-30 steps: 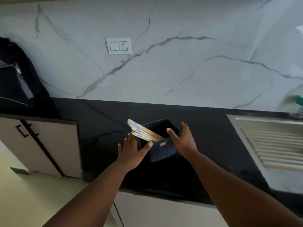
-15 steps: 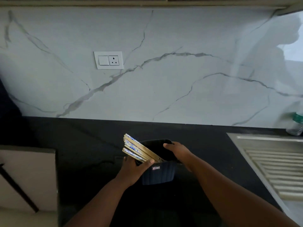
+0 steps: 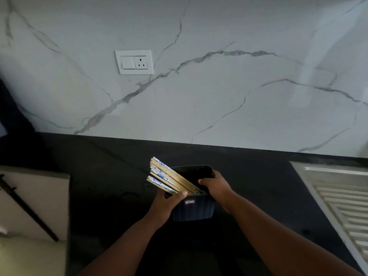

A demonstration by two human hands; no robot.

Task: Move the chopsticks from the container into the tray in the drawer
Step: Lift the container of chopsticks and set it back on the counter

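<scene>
A dark ribbed container (image 3: 194,211) stands on the black countertop (image 3: 99,176). Several wooden chopsticks (image 3: 169,177) with blue-and-white patterned tops lean out of it to the upper left. My left hand (image 3: 166,204) wraps the container's left side, its thumb pressed against the chopsticks where they leave the rim. My right hand (image 3: 216,186) grips the container's right rim, fingers curled over the edge into the opening. The lower ends of the chopsticks are hidden inside the container. No drawer or tray is in view.
A steel sink drainboard (image 3: 338,200) lies at the right. White cabinet fronts (image 3: 33,200) with a dark handle sit at the left. A marble backsplash with a switch and socket plate (image 3: 134,62) rises behind the counter. A dark bag edge shows at far left.
Both hands went from hovering open beside the container to closing on it. My left thumb now presses the chopsticks, and my right fingers hook over the rim.
</scene>
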